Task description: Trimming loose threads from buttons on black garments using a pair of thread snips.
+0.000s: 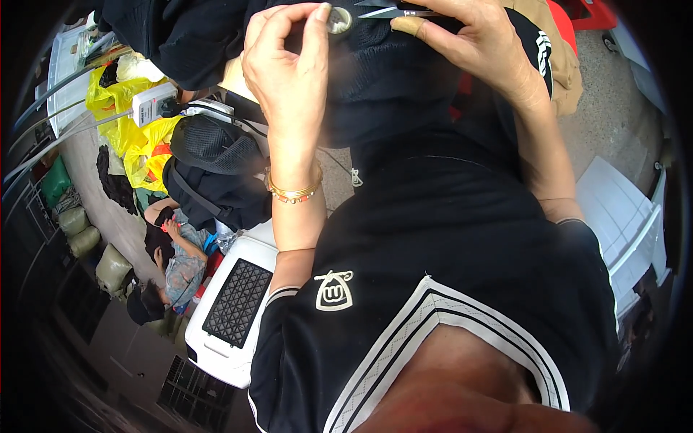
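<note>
Near the top edge, my left hand (289, 65) is closed, its thumb and fingertips pinching a small round, greyish button-like disc (338, 21). Just to the right, my right hand (476, 47) grips a small pair of scissors (390, 13), whose pointed metal blades are aimed left at the disc with a short gap between. A tan cover wraps the tip of my right thumb. Beneath both hands, dark ribbed cloth (390, 94) lies over my lap. The upper part of the scissors is cut off by the picture's edge.
Left of me are yellow plastic bags (130, 123), a white power strip (154, 105) with cables, a black mesh cap (216, 143) and a white case with a black grille (238, 303). Another person (184, 267) sits farther left. White panels (613, 209) stand at right.
</note>
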### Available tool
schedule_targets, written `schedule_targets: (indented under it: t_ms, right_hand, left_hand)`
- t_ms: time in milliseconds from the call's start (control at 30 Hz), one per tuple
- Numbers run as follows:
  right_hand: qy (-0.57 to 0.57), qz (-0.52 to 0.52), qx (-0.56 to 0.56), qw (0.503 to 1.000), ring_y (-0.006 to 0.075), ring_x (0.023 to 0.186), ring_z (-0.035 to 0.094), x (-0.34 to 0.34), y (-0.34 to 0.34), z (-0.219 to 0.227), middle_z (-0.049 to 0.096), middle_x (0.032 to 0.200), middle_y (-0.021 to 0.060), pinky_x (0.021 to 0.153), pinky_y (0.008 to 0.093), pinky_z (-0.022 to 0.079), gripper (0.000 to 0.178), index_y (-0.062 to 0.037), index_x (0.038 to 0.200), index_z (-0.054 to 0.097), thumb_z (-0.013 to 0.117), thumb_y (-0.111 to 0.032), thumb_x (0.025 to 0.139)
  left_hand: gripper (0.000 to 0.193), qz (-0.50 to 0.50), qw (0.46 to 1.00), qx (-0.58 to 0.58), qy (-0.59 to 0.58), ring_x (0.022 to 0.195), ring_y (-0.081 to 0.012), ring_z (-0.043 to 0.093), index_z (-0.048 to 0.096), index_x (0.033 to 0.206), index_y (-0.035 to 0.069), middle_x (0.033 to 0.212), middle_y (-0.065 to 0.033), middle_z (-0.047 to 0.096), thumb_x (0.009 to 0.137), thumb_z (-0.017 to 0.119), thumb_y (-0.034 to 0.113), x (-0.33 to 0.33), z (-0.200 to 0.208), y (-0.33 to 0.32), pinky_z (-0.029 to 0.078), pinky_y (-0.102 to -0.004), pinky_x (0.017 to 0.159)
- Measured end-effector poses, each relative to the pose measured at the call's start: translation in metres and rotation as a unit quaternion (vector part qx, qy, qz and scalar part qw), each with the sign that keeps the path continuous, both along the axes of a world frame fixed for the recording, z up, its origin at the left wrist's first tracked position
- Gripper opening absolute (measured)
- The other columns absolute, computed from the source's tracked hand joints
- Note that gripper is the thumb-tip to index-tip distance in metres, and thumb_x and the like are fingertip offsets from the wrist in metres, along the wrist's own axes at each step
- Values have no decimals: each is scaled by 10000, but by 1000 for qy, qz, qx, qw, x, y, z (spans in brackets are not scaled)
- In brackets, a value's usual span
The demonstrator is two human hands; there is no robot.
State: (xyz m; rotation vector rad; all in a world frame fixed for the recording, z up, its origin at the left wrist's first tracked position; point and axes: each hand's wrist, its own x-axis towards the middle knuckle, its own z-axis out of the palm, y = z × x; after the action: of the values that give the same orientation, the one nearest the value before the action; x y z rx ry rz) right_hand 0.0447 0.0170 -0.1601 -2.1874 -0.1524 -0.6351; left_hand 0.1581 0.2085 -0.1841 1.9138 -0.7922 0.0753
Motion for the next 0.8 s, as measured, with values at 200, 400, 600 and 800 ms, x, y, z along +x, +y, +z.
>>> schedule_targets:
  t_ms: [200,400,600,800]
  right_hand:
    - [-5,-26,-41,999,251,810,607,6,10,4,603,902,98,697,323,499,318,-39,1108,702,761,-95,800]
    - [17,-36,-61,997,256,775,603,14,15,-1,590,875,100,660,325,499,306,-41,1084,702,756,-76,785]
    - [-26,-53,-62,996,259,793,604,4,11,8,599,877,111,689,327,496,304,-15,1074,699,755,-52,777]
    - [16,-69,-9,997,215,793,590,-2,4,15,617,860,86,722,311,472,328,0,1094,702,764,-27,773]
  left_hand:
    - [137,7,999,-31,41,811,-50,600,715,1020,17,898,-7,683,919,712,108,2,-9,8,474,-185,735]
    - [168,-3,996,-48,71,823,-46,602,710,1034,5,890,-7,685,958,666,148,1,-9,6,467,-181,757]
    - [215,3,990,135,36,751,-53,601,744,942,12,851,-13,669,871,771,213,-3,19,-3,463,-188,699]
    - [113,-50,998,28,19,744,-66,599,751,925,21,835,-18,660,853,770,106,1,-1,2,466,-194,679]
